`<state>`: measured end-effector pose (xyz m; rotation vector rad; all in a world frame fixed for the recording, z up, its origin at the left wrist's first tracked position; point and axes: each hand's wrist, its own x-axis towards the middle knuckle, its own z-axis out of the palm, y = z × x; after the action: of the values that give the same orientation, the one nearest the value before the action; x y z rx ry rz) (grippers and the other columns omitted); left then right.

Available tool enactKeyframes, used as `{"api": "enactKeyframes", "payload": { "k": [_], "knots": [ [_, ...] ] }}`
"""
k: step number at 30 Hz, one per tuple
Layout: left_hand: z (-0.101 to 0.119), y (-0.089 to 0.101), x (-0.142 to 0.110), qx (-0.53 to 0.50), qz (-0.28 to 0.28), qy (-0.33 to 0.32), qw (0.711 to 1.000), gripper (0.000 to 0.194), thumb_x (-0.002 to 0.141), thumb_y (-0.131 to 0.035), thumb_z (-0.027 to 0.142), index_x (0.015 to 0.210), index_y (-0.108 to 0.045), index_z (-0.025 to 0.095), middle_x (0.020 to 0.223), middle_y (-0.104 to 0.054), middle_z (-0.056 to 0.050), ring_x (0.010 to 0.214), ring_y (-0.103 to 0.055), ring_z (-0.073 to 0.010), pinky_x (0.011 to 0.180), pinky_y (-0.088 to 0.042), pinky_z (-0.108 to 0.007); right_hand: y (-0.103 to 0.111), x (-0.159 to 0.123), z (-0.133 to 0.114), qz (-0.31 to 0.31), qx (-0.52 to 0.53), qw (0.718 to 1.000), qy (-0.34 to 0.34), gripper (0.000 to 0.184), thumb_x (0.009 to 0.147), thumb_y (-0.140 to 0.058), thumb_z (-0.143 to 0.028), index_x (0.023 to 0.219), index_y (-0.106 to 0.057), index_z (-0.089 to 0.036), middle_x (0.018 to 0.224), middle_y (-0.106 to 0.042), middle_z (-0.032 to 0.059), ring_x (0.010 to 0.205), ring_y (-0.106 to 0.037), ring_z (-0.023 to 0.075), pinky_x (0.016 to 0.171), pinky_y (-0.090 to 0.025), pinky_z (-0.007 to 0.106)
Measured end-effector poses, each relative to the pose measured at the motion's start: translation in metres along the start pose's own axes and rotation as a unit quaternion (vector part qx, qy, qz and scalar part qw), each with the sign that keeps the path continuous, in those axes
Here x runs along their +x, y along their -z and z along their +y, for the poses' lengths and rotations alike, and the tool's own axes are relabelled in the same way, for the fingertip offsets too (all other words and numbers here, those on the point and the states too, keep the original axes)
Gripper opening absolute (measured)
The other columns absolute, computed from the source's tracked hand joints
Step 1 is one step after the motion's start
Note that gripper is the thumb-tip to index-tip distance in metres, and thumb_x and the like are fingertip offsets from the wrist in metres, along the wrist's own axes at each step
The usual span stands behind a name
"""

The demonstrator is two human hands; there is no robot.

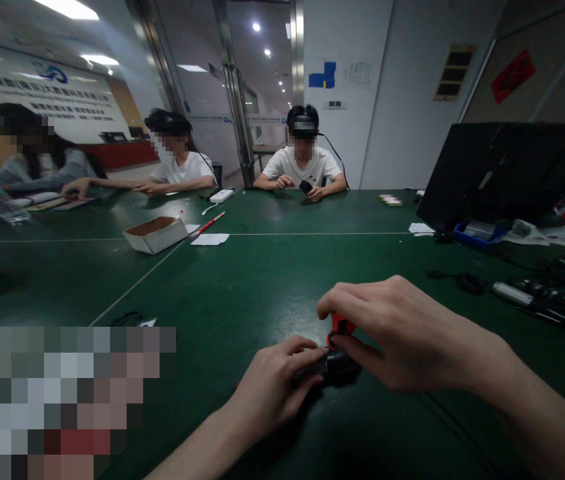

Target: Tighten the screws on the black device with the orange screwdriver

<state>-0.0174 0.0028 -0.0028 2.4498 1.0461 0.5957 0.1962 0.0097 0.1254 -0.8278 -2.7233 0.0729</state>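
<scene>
My left hand point(275, 377) is closed around one end of a dark, glossy black object point(341, 365) low over the green table; its kind is not clear. My right hand point(395, 333) comes in from the right and pinches a small orange-red and black tool point(341, 325) between thumb and fingers. The tool stands roughly upright, its lower end at the top of the black object. My fingers hide most of the tool, and its tip cannot be seen.
On the green table point(282, 267) stand a white open box point(156, 235), a red pencil-like stick point(210, 225) and paper point(210, 239). A black monitor point(502, 177), a blue tray point(477, 233) and cables point(467, 283) are at right. Several people sit around; one person point(305, 160) faces me.
</scene>
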Motion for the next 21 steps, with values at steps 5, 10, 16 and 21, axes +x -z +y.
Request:
{"api": "enactKeyframes", "payload": {
  "k": [5, 10, 16, 21],
  "knots": [
    [0.0014, 0.002, 0.0001, 0.034, -0.015, -0.01, 0.999, 0.026, 0.092, -0.053, 0.021, 0.115, -0.064, 0.027, 0.117, -0.061, -0.005, 0.088, -0.065, -0.0194, 0.07, -0.052, -0.026, -0.0014, 0.0024, 0.0017, 0.004, -0.045, 0.999, 0.004, 0.006, 0.092, -0.05, -0.025, 0.096, -0.05, -0.021, 0.082, -0.06, -0.0023, 0.063, -0.052, 0.0116, 0.051, -0.027, 0.025],
    [0.0007, 0.0021, 0.0, 0.033, -0.028, -0.012, 0.999, 0.027, 0.092, -0.052, 0.021, 0.116, -0.063, 0.028, 0.12, -0.059, -0.005, 0.089, -0.064, -0.02, 0.073, -0.052, -0.028, 0.0012, 0.0023, 0.0003, -0.014, -0.027, 1.0, 0.001, 0.008, 0.091, -0.052, -0.026, 0.096, -0.051, -0.02, 0.084, -0.061, -0.0007, 0.066, -0.053, 0.0119, 0.053, -0.028, 0.025],
    [0.0018, 0.0036, 0.0007, 0.029, -0.03, -0.014, 0.999, 0.025, 0.093, -0.05, 0.019, 0.112, -0.064, 0.026, 0.119, -0.057, -0.005, 0.088, -0.064, -0.019, 0.073, -0.052, -0.027, 0.0019, -0.0005, -0.0019, -0.022, 0.007, 1.0, -0.013, 0.016, 0.087, -0.05, -0.019, 0.103, -0.05, -0.018, 0.09, -0.062, 0.0005, 0.069, -0.055, 0.0124, 0.055, -0.032, 0.026],
    [0.002, 0.0032, 0.0009, 0.038, -0.031, -0.013, 0.999, 0.026, 0.093, -0.051, 0.02, 0.115, -0.063, 0.026, 0.118, -0.058, -0.005, 0.087, -0.063, -0.0191, 0.071, -0.051, -0.027, -0.0001, 0.0013, 0.0016, -0.008, -0.014, 1.0, -0.009, 0.013, 0.092, -0.05, -0.024, 0.104, -0.05, -0.021, 0.087, -0.062, -0.0018, 0.067, -0.055, 0.0121, 0.054, -0.03, 0.025]
  ]
}}
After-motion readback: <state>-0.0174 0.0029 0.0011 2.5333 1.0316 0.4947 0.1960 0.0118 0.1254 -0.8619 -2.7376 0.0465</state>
